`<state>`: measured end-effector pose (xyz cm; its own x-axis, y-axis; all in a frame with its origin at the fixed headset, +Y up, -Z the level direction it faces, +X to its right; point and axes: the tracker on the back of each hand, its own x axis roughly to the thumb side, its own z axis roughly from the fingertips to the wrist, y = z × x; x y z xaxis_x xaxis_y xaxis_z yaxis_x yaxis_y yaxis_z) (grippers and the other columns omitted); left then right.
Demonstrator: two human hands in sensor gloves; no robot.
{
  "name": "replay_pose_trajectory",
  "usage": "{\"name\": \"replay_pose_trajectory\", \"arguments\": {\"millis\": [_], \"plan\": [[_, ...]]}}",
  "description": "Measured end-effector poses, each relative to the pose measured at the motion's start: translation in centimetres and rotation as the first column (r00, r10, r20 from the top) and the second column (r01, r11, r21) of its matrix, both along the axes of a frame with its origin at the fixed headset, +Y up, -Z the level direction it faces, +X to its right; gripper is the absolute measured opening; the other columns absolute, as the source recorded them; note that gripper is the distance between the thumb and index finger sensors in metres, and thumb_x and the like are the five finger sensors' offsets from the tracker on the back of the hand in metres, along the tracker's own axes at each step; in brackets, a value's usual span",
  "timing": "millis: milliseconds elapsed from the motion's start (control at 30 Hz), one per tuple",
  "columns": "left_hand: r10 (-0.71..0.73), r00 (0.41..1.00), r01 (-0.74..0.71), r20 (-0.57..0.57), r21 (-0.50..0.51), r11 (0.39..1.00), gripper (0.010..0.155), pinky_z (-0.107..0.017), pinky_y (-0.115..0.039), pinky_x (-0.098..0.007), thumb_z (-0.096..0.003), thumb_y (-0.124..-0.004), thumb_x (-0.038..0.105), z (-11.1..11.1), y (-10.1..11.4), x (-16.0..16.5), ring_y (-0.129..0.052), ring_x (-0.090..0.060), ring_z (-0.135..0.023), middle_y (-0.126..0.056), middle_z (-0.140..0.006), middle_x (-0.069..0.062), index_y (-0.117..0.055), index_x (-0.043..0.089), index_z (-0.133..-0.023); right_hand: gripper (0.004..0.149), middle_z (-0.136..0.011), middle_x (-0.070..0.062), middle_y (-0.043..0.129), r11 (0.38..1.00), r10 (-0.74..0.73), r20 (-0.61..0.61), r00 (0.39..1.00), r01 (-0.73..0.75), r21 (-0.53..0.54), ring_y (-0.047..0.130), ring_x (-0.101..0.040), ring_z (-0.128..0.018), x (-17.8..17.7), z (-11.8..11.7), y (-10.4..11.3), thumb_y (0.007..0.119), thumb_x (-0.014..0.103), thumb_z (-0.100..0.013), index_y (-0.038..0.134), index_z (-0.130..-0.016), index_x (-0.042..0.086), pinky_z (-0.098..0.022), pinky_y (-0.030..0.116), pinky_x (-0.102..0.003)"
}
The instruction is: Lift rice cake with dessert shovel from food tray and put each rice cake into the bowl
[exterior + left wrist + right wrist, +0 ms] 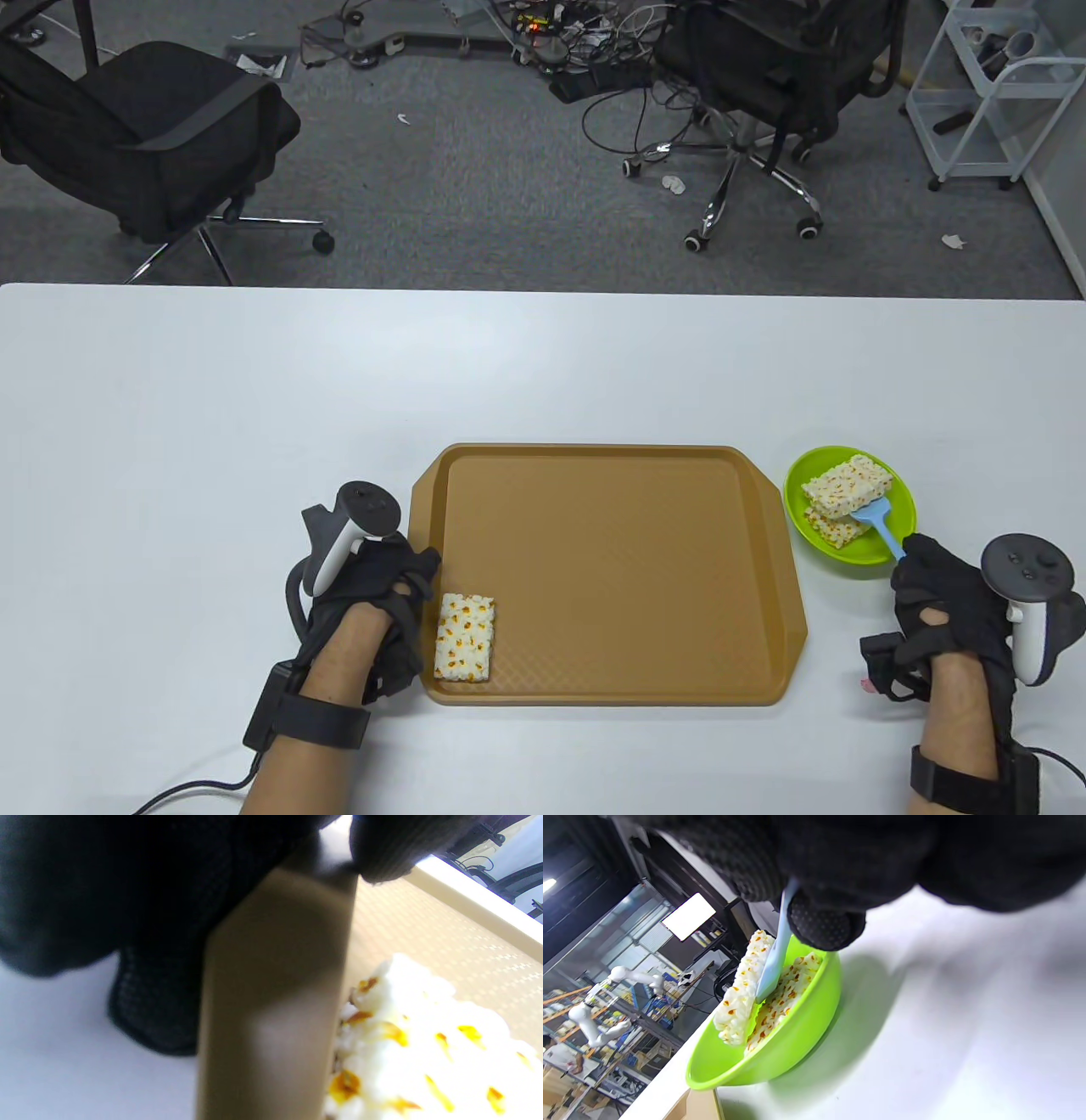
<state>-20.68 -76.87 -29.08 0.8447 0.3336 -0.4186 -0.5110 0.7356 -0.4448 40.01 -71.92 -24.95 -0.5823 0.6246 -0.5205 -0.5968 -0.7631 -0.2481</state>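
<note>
A brown food tray [611, 475] lies mid-table. One white rice cake with orange flecks [464, 637] [424, 1052] sits in its near left corner. My left hand [373, 594] holds the tray's left rim [271, 984], thumb on top. To the right stands a green bowl [882, 556] [797, 1035] with two rice cakes stacked in it [848, 488] [742, 997]. My right hand [942, 594] grips the handle of a light blue dessert shovel [878, 522] [774, 959]; its blade lies between the two cakes, under the upper one.
The white table [254, 407] extends far left and behind the tray. Beyond its far edge are black office chairs [170, 144], cables and a white cart [993, 93] on grey carpet.
</note>
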Motion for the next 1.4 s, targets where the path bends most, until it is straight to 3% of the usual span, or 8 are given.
{"name": "replay_pose_trajectory", "arguments": {"millis": [200,400,567,767,1000,1167,1300,1400], "plan": [[-0.001,1.0,0.001,0.0,0.001,1.0,0.07,-0.014,-0.095,-0.042,-0.0497,-0.073,0.051,0.0,0.0,0.0,-0.114,-0.029,-0.029,-0.102,-0.056,-0.014,-0.052,0.007,-0.1,0.051,-0.063,-0.01,0.097,0.986,0.169,-0.061,0.984,-0.169,0.008,0.095,-0.01,-0.018,-1.4,-0.3,0.5,0.076,0.029,-0.037,0.08,-0.087,0.017,-0.018,0.091,-0.038],[-0.001,1.0,0.001,0.0,0.001,1.0,0.07,-0.014,-0.095,-0.042,-0.0497,-0.073,0.051,0.0,0.0,0.0,-0.114,-0.029,-0.029,-0.102,-0.056,-0.014,-0.052,0.006,-0.1,0.049,-0.062,-0.01,0.098,0.924,0.382,-0.011,0.924,-0.382,0.021,0.096,-0.012,-0.018,-2.2,0.1,1.6,0.078,0.029,-0.037,0.083,-0.085,0.019,-0.018,0.091,-0.039],[-0.002,1.0,0.002,0.0,0.002,1.0,0.07,-0.014,-0.095,-0.042,-0.0497,-0.073,0.051,0.0,0.0,0.0,-0.114,-0.029,-0.028,-0.102,-0.055,-0.014,-0.052,0.006,-0.1,0.049,-0.063,-0.01,0.098,0.879,0.476,0.038,0.879,-0.477,0.021,0.096,-0.012,-0.019,-2.3,0.5,2.2,0.079,0.029,-0.036,0.083,-0.084,0.019,-0.019,0.091,-0.039],[0.001,1.0,-0.001,0.001,-0.001,1.0,0.07,-0.014,-0.095,-0.042,-0.0497,-0.073,0.051,0.0,0.0,0.1,-0.114,-0.029,-0.029,-0.102,-0.056,-0.014,-0.052,0.006,-0.1,0.05,-0.064,-0.01,0.097,0.874,0.484,0.07,0.872,-0.486,0.013,0.096,-0.012,-0.02,-2.2,0.5,2.2,0.08,0.03,-0.037,0.082,-0.086,0.019,-0.02,0.09,-0.04],[-0.006,1.0,0.006,0.003,0.002,1.0,0.07,-0.014,-0.095,-0.042,-0.0497,-0.073,0.051,0.0,0.0,0.1,-0.114,-0.029,-0.028,-0.102,-0.055,-0.014,-0.052,0.006,-0.1,0.053,-0.076,-0.012,0.09,0.787,0.608,0.155,0.779,-0.616,0.012,0.096,-0.016,-0.033,-4.0,1.5,3.6,0.08,0.026,-0.038,0.076,-0.091,0.021,-0.03,0.088,-0.045],[-0.009,1.0,0.009,0.003,0.002,1.0,0.07,-0.014,-0.095,-0.042,-0.0497,-0.073,0.051,-0.1,0.0,0.1,-0.114,-0.029,-0.028,-0.102,-0.055,-0.014,-0.052,0.006,-0.1,0.058,-0.091,-0.015,0.074,0.769,0.615,0.15,0.774,-0.631,0.104,0.088,-0.024,-0.053,-6.8,2.5,4.8,0.079,0.019,-0.037,0.071,-0.094,0.028,-0.045,0.081,-0.052],[-0.021,1.0,0.021,0.004,0.004,1.0,0.07,-0.013,-0.095,-0.042,-0.0497,-0.073,0.051,-0.1,0.0,0.2,-0.114,-0.029,-0.028,-0.102,-0.055,-0.014,-0.053,0.006,-0.099,0.058,-0.093,-0.013,0.071,0.692,0.673,0.149,0.724,-0.688,0.217,0.084,-0.026,-0.059,-10.1,3.8,5.8,0.08,0.017,-0.036,0.074,-0.092,0.031,-0.051,0.078,-0.053],[-0.022,1.0,0.022,0.007,0.005,1.0,0.07,-0.013,-0.095,-0.042,-0.0497,-0.073,0.051,-0.1,0.0,0.2,-0.114,-0.028,-0.028,-0.102,-0.055,-0.014,-0.052,0.006,-0.099,0.058,-0.092,-0.011,0.073,0.605,0.706,0.154,0.691,-0.702,0.376,0.085,-0.024,-0.059,-14.0,5.3,6.8,0.081,0.018,-0.037,0.071,-0.093,0.029,-0.052,0.079,-0.052]]}}
